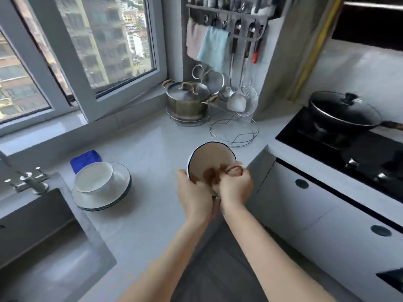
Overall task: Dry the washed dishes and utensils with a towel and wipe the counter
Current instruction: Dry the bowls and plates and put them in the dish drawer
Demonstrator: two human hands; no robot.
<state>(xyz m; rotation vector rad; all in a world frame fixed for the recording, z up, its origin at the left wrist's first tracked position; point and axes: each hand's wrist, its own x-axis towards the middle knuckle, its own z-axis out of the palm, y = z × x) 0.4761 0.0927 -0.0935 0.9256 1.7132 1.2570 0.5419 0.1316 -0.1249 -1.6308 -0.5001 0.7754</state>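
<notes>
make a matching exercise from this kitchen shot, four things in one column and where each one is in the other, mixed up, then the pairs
Things
1. brown cloth
2. steel pot
3. black wok
4. light blue towel

Places
A. hanging from the wall rack
B. on the stove at the right
C. gripped by the right hand inside the bowl
D. on a wire stand in the far corner of the counter

Pairs: 1-C, 2-D, 3-B, 4-A
</notes>
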